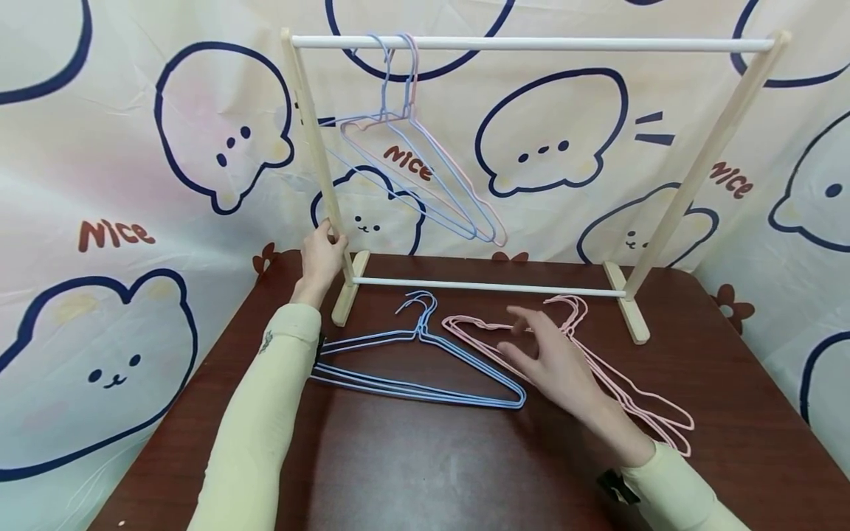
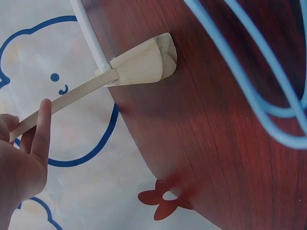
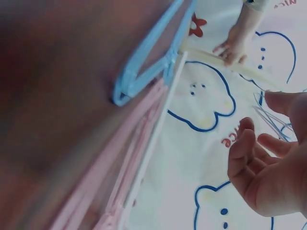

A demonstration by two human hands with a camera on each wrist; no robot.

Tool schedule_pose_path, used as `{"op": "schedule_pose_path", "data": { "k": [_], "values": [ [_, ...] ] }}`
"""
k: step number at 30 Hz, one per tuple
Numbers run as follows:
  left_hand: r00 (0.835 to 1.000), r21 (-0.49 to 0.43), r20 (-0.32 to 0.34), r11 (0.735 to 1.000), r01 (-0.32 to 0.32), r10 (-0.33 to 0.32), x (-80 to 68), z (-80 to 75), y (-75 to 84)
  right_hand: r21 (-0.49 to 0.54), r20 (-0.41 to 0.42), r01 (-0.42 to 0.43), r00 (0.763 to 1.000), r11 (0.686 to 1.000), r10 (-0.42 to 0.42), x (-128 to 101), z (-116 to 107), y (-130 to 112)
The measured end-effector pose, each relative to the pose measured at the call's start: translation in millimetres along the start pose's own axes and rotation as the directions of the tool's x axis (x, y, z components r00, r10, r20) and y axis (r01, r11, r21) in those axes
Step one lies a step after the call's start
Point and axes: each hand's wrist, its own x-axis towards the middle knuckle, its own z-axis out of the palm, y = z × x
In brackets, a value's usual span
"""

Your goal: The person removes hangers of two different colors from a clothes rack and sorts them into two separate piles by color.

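Observation:
My left hand (image 1: 322, 258) grips the lower part of the left wooden post (image 1: 311, 133) of a clothes rack; the left wrist view shows the fingers around that post (image 2: 79, 93). My right hand (image 1: 558, 361) is held over a group of pink hangers (image 1: 654, 402) on the table, its fingers loosely bent and nothing between them. In the right wrist view, this hand (image 3: 268, 167) appears with thumb and fingers apart. Several blue hangers (image 1: 425, 391) lie stacked between the hands. From the rack's white top rail (image 1: 564, 45) hang blue and pink hangers (image 1: 458, 166), toward the left end.
The rack's right post (image 1: 707, 162) stands on a wooden foot (image 1: 627, 310), and a white lower bar (image 1: 491, 286) joins both sides near the tabletop. Behind the dark brown table (image 1: 425, 472) hangs a cloth (image 1: 219, 125) printed with cartoon bears, close against its back edge.

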Motion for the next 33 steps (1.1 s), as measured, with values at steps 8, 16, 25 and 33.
{"op": "schedule_pose_path", "data": {
  "k": [8, 16, 25, 33],
  "values": [
    [1.000, 0.027, 0.010, 1.000, -0.007, 0.006, -4.4, -2.4, -4.7, 0.018, -0.154, 0.054, 0.987, 0.998, -0.051, 31, -6, -13],
    [1.000, 0.008, 0.001, 1.000, -0.015, 0.015, -2.4, -1.8, -2.3, -0.033, -0.251, 0.134, 0.958, 0.990, -0.138, 61, -16, -29],
    [1.000, 0.012, 0.000, 1.000, -0.013, 0.013, -0.4, -0.6, -1.2, -0.159, -0.313, 0.175, 0.925, 0.972, -0.217, 83, -19, -26],
    [1.000, 0.016, -0.003, 1.000, -0.010, 0.010, 0.4, -0.2, -0.7, -0.216, -0.375, 0.172, 0.894, 0.961, -0.245, 110, -22, -22]
  ]
}}
